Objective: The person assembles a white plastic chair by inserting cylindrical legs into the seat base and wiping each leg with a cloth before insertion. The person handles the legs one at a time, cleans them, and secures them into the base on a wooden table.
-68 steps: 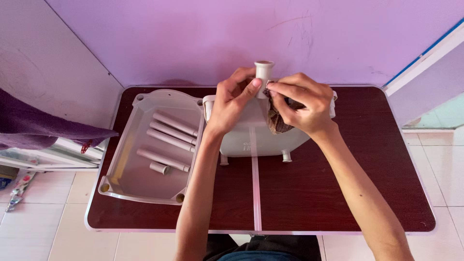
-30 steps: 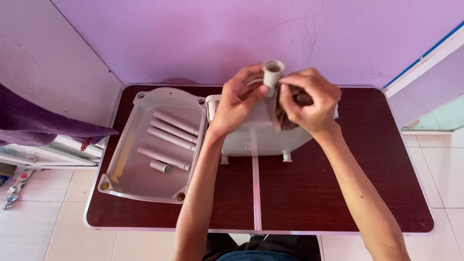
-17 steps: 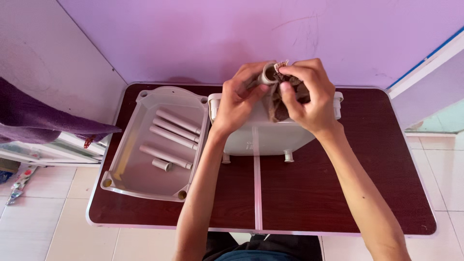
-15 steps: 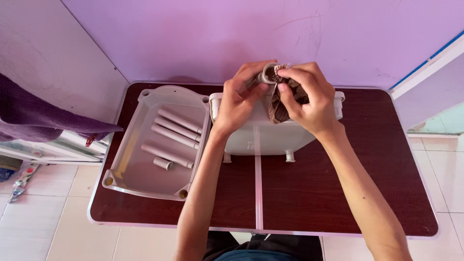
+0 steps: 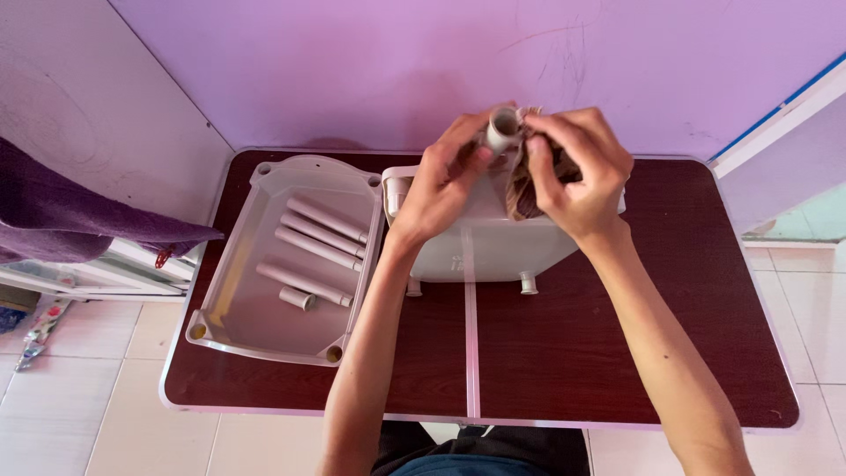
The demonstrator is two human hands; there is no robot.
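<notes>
Two hands up over the far half of the counter (image 5: 564, 353), near half bare dark wood w/ a pale seam down the middle. Left hand (image 5: 441, 189): fingers wrapped around a short grey tube (image 5: 502, 130), open end facing the cam. Right hand (image 5: 573, 181): fingers pinched on a brown cloth (image 5: 522, 189), pressed against the tube's side. Tube is held in the air just above the upside-down white shelf panel (image 5: 480, 247), whose stub feet point toward the near edge.

Progress, my read: one tube being wiped; four long tubes (image 5: 317, 242) plus one short piece lie loose in the second tray (image 5: 264, 335) at left, nothing fitted to a panel yet, so most is left.

Room: right side of counter open. Tray's near-left corner sits close to the counter edge. Purple wall (image 5: 397, 62) right behind the hands, little clearance back there.
</notes>
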